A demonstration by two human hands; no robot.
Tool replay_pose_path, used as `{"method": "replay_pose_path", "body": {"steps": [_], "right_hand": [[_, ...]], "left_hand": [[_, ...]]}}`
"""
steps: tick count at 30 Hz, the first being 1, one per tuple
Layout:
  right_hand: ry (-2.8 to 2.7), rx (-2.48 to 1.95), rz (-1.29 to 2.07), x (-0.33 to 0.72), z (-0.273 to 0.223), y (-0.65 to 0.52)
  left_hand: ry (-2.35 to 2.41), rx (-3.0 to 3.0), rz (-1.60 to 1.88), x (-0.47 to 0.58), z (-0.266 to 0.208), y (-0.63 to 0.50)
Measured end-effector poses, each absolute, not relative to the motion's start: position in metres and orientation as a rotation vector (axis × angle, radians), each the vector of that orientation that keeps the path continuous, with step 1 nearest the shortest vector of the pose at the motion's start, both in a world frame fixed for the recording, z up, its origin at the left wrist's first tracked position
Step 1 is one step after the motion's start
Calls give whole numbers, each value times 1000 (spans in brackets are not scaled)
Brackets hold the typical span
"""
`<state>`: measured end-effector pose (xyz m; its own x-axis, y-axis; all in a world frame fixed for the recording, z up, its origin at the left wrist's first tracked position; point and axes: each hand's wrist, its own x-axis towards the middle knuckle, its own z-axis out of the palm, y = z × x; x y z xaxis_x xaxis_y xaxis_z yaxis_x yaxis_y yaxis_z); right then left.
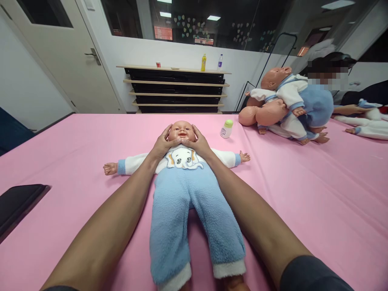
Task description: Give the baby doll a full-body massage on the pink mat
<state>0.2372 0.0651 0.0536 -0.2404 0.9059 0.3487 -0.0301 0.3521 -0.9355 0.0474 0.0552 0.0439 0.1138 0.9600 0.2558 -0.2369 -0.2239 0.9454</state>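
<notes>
A baby doll (188,190) in a white and blue fleece suit with an elephant on its chest lies on its back, feet towards me, arms spread wide. My left hand (163,143) cups one side of the doll's head, with the thumb on its chin. On the other side my right hand (198,143) does the same, and the two thumbs meet or nearly meet below the mouth. Both hands are closed around the head. To the right of the head, a small white bottle with a green cap (226,129) stands on the pink sheet.
More baby dolls (287,101) are piled at the right. Behind them a person handles doll clothes (366,106). A black flat object (21,206) lies at the left edge of the pink-covered table (318,182). Against the far wall, a shelf (178,69) carries a yellow bottle (203,63) and a clear bottle (220,62).
</notes>
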Motion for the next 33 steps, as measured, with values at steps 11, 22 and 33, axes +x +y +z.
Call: {"method": "replay_pose_path", "body": {"steps": [11, 22, 33], "right_hand": [[-1473, -826, 1152, 235, 49, 71], [-1403, -804, 1252, 236, 47, 73], [-1527, -864, 1102, 238, 51, 69]], "left_hand": [[805, 1227, 1388, 46, 44, 57], [758, 1167, 1355, 48, 47, 55], [846, 1335, 1386, 48, 45, 56]]}}
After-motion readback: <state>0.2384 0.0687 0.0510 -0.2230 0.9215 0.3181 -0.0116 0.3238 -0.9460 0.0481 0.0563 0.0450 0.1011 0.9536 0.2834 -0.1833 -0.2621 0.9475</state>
